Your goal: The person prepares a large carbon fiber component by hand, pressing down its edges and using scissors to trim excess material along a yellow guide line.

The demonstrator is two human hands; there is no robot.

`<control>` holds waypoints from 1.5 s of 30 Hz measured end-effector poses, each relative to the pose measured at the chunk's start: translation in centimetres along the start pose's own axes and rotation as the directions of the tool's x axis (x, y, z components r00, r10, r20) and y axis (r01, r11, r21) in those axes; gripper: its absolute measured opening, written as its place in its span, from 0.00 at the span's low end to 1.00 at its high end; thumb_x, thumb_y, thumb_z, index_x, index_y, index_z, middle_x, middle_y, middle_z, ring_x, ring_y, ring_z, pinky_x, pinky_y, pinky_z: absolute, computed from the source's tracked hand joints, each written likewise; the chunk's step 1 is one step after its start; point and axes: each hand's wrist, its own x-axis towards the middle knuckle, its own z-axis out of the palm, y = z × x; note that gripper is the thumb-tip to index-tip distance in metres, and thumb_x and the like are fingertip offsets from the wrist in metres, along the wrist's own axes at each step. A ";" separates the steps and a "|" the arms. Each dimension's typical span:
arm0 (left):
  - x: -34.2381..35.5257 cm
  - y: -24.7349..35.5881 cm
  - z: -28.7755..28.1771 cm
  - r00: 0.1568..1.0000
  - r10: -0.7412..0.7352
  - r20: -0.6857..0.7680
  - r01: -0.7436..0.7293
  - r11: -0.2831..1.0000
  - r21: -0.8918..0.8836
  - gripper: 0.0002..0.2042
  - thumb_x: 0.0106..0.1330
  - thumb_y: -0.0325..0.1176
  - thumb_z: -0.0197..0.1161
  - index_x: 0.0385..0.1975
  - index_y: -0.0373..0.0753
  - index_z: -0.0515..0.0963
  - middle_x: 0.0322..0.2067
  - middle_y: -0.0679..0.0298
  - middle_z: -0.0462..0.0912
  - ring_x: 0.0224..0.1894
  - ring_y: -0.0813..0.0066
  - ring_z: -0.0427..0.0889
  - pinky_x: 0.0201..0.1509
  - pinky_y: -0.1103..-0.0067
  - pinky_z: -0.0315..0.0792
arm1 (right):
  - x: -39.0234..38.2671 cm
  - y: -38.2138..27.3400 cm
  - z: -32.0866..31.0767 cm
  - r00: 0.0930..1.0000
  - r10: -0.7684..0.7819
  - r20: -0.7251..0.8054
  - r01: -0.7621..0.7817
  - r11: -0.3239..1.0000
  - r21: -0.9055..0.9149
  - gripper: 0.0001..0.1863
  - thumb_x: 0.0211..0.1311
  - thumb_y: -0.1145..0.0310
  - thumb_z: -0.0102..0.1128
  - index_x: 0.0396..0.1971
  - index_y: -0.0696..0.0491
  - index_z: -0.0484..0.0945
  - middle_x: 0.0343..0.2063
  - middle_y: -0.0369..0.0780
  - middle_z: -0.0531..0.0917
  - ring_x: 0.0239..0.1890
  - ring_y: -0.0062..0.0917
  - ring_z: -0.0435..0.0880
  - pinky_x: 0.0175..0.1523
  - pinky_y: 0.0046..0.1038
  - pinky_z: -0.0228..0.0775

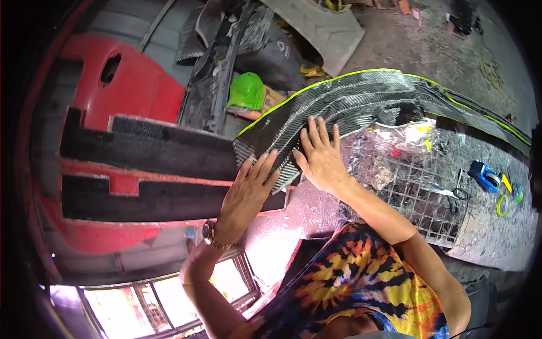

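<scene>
Two bare hands lie flat on a long, dark woven panel (367, 93), its cloth-like surface catching silvery light along raised, curving ridges. The weave shows as fine diagonal hatching, glossier toward the middle and nearly black in the hollows. A bright yellow-green edging (319, 83) traces the far side, while the near side is ragged and pale-rimmed, with a dark recess beyond the right hand.

The panel lies in front of the person, its middle along the far side of a grimy, grid-patterned worktable (494, 243). Its long axis runs left to right in a bow arching away from the person, though the lens bends the view. The broad left end points toward the lower left, close to the person; the narrower right end slopes down toward the right rim.

The left hand (248, 189), a watch (209, 230) at its wrist, rests at the broad end, fingers straight and slightly apart. The right hand (323, 161) presses just beside it, fingers spread and thumb out. Scissors (451, 192) and a blue tape dispenser (485, 177) lie on the worktable to the right.
</scene>
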 end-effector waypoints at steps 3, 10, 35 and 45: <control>-0.1 0.2 -0.5 1.000 0.022 -0.021 -0.022 1.000 0.018 0.21 0.65 0.29 0.54 0.59 0.41 0.75 0.74 0.55 0.58 0.75 0.63 0.57 0.77 0.62 0.51 | -0.6 -0.8 0.2 0.999 -0.024 0.027 0.024 1.000 0.001 0.33 0.71 0.53 0.44 0.62 0.68 0.70 0.71 0.59 0.58 0.76 0.54 0.51 0.76 0.60 0.32; -0.8 -0.3 -0.6 0.997 0.057 -0.049 -0.058 0.998 -0.030 0.21 0.65 0.33 0.56 0.59 0.39 0.76 0.74 0.54 0.56 0.75 0.62 0.56 0.78 0.60 0.48 | -1.4 -2.1 0.3 0.998 -0.031 0.056 0.029 0.999 0.019 0.31 0.70 0.56 0.43 0.61 0.67 0.71 0.70 0.62 0.58 0.75 0.58 0.51 0.75 0.62 0.32; -0.7 0.1 5.9 0.889 0.074 -0.452 0.049 0.966 0.253 0.19 0.59 0.52 0.67 0.47 0.51 0.83 0.68 0.69 0.71 0.70 0.67 0.67 0.72 0.51 0.47 | -3.3 -4.8 -1.1 0.987 -0.015 0.161 -0.001 0.995 0.096 0.31 0.71 0.53 0.40 0.62 0.61 0.73 0.68 0.66 0.59 0.73 0.66 0.50 0.74 0.64 0.31; -0.6 0.1 6.4 0.855 0.060 -0.516 0.052 0.978 0.201 0.16 0.62 0.45 0.66 0.47 0.48 0.82 0.67 0.68 0.72 0.69 0.65 0.68 0.66 0.57 0.55 | 0.3 3.7 -4.0 0.971 0.172 0.169 -0.163 0.985 -0.063 0.30 0.73 0.51 0.40 0.61 0.58 0.74 0.65 0.53 0.71 0.72 0.48 0.63 0.77 0.57 0.38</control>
